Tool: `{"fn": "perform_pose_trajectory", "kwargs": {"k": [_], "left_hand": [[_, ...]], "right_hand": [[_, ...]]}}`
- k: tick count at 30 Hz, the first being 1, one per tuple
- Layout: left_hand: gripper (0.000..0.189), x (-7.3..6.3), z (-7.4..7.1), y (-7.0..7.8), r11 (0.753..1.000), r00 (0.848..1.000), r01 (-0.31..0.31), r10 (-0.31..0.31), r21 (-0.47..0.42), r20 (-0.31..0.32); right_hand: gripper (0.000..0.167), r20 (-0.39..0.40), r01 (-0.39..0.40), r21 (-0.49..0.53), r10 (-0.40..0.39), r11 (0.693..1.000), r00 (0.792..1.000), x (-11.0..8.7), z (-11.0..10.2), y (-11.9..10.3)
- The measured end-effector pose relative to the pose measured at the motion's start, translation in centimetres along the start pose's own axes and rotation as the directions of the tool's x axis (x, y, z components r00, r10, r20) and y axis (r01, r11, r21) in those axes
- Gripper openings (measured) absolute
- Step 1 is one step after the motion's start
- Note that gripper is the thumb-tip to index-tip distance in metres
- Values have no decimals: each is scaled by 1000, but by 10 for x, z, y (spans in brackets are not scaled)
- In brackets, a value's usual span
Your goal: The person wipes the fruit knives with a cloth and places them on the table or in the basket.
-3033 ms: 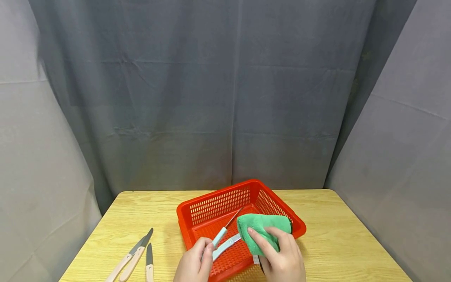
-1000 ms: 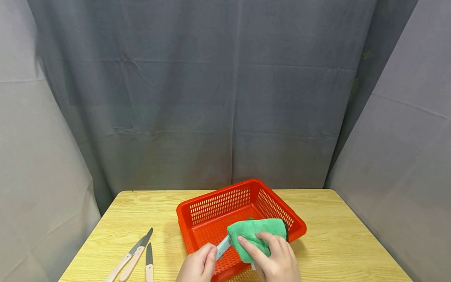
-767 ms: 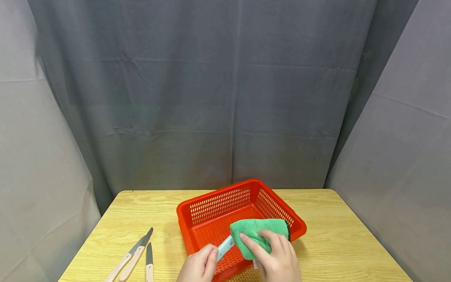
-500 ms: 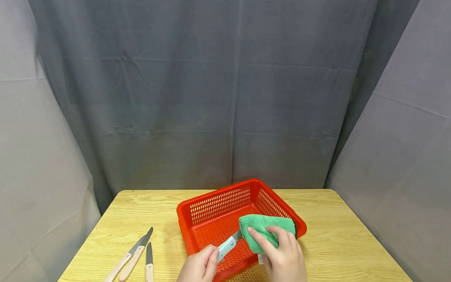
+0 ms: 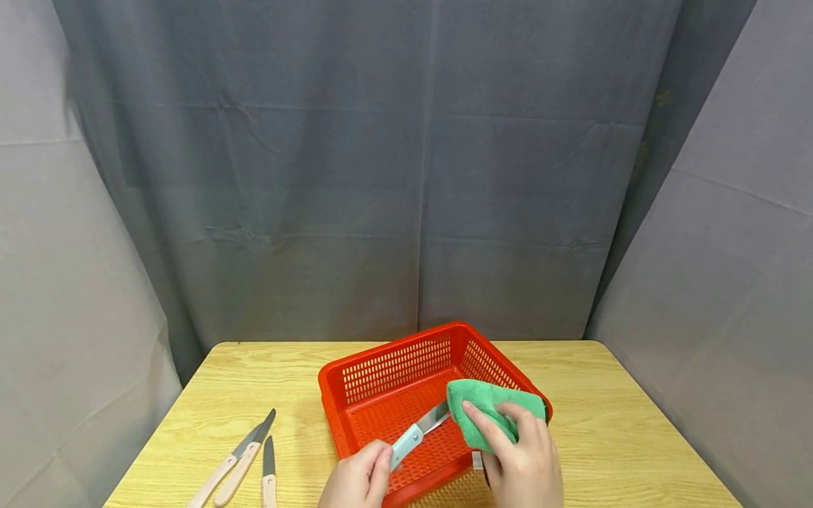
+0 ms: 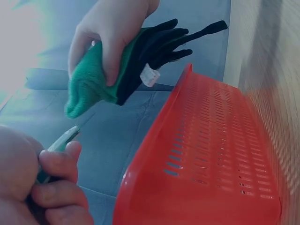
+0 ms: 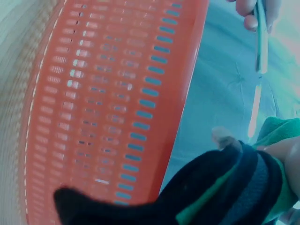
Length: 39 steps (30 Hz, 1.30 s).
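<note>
My left hand (image 5: 358,476) grips the pale blue handle of a knife (image 5: 408,444) above the red basket. Its metal blade points up and right, the tip close to or behind a green cloth (image 5: 492,409). My right hand (image 5: 524,466) pinches this folded cloth, which has a dark edge and a small white tag (image 6: 150,76). In the left wrist view the cloth (image 6: 86,86) hangs from the right hand, a little apart from the knife (image 6: 64,139). A pale strip shows just under the blade in the head view; what it belongs to is unclear.
The red perforated basket (image 5: 387,356) stands at an angle on the wooden table (image 5: 622,423). Left of it lie several knives with beige handles, one apart (image 5: 269,469) and two crossing (image 5: 244,455). Grey curtains (image 5: 305,176) enclose the back and sides.
The knife has turned from edge-on to show its flat side. My right hand has drawn the cloth up and right along the blade, baring more of it. The left hand barely moves.
</note>
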State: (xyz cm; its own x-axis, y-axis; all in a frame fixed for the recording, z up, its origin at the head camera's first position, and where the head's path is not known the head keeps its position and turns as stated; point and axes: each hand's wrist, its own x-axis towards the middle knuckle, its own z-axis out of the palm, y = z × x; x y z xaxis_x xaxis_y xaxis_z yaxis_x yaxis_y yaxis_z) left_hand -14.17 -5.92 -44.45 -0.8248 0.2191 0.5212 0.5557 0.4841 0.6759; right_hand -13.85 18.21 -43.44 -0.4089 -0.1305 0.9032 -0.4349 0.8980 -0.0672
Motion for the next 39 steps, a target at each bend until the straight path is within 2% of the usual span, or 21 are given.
{"fn": "perform_pose_trajectory", "kwargs": {"k": [2,4,6,8,11,16,22,27,30,35,39], "left_hand": [[21,0,-1,0,1000,1000,24,-24,8,1],[21,1,-1,0,999,999,42,-42,15,7],[21,1,0,0,999,999,36,-36,25,-6],[20,0,1,-1,999,999,2,-1,45,-39],[21,-1,4,-1,997,996,-46,50,64,-74],[20,-1,5,-2,996,996,-68,71,55,-45],[19,-2,6,-2,994,994,-104,106,42,-35],[20,-1,4,0,998,998,-63,63,31,19],[20,0,4,1,996,997,-69,68,51,22],[19,-1,5,2,993,996,-93,92,73,11],[19,-1,5,2,994,996,-83,82,71,27]], "right_hand": [[41,-10,36,8,-36,999,999,0,0,-2],[32,-18,89,26,-88,996,996,0,1,-4],[40,-28,146,42,-145,988,989,0,3,-8],[45,-23,189,61,-188,980,982,0,4,-12],[47,9,202,75,-204,976,979,-2,5,-18],[49,31,176,75,-179,981,983,-3,4,-23],[47,14,162,85,-164,983,986,-2,5,-19],[44,21,141,85,-143,986,989,-2,5,-12],[41,36,122,59,-125,991,992,-2,4,-8],[63,61,88,29,-90,996,994,-2,-1,-4],[72,69,60,-1,-60,998,996,-2,-2,-3]]}}
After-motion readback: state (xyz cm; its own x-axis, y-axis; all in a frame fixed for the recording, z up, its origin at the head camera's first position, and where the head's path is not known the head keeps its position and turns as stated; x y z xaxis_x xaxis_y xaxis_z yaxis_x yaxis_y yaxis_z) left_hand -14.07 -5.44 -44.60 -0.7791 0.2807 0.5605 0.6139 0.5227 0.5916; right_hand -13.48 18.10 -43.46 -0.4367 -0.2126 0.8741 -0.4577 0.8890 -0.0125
